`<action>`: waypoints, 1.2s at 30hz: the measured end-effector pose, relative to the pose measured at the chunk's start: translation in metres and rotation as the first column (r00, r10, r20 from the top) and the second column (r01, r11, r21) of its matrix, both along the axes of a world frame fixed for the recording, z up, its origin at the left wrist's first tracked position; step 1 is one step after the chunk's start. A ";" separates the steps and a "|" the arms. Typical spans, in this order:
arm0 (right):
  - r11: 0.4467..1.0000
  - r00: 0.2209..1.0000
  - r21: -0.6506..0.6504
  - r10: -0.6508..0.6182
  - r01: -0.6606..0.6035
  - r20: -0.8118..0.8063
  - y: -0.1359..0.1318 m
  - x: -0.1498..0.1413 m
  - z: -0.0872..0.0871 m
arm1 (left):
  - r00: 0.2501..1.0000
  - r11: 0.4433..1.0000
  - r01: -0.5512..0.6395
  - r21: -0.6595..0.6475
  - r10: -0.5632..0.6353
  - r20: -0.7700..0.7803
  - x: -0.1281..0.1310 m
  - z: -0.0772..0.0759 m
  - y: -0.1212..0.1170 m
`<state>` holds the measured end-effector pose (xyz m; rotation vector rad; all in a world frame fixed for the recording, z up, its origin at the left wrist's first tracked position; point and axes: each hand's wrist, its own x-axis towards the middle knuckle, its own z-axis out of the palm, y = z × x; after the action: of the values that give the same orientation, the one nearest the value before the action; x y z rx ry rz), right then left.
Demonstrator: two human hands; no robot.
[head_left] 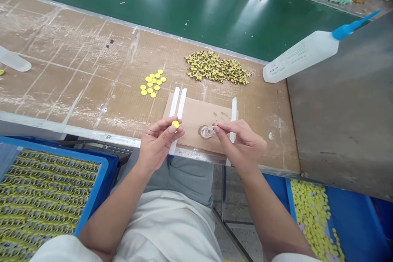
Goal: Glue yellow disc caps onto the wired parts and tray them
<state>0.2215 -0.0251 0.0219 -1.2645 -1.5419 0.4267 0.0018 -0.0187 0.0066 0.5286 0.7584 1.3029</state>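
Disc [175,124] pinched in left hand [159,145], right hand [242,144] at clear round piece [206,132]

The yellow disc sits between the thumb and fingertips of the left hand, raised just above the left part of a brown cardboard sheet [196,116]. The right hand stands apart from it, though the two are near each other. Its fingertips [215,128] are at the rim of the clear round piece, which lies on the sheet. They touch it or sit just beside it, and the view does not show whether they grip it. What the piece is made of is also hard to tell. White strips [175,104] run across the sheet near its left and right ends.

On the cardboard-covered workbench [70,73], a small cluster of yellow discs [152,83] lies just beyond the sheet, beside a heap of small yellow-and-dark pieces [216,67]. A white squeeze bottle [302,55] with a blue nozzle lies at the right, over a grey metal panel [340,106]. A green conveyor belt [147,4] runs behind the workbench. Below it, a blue tray [104,168] on the left holds rows of yellow-and-grey pieces [46,200], and a blue bin [353,217] on the right holds loose yellow discs [310,217].
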 end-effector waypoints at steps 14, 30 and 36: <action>1.000 0.999 -0.005 0.002 -0.002 -0.033 -0.005 0.007 0.002 | 1.000 0.999 -0.007 -0.032 0.006 -0.003 0.001 0.000 0.000; 0.880 0.639 -0.455 -0.271 -0.139 -0.720 0.009 -0.001 0.012 | 0.996 0.995 0.080 -0.060 -0.078 0.041 0.020 0.011 -0.009; 0.902 0.638 -0.369 -0.151 -0.223 -0.755 0.001 -0.006 0.023 | 0.990 0.984 0.116 -0.132 -0.104 0.090 0.038 0.018 -0.016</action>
<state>0.2156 -0.0243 0.0449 -1.1299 -0.7250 1.2303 0.0401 -0.0351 0.0248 0.3978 0.7338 1.1540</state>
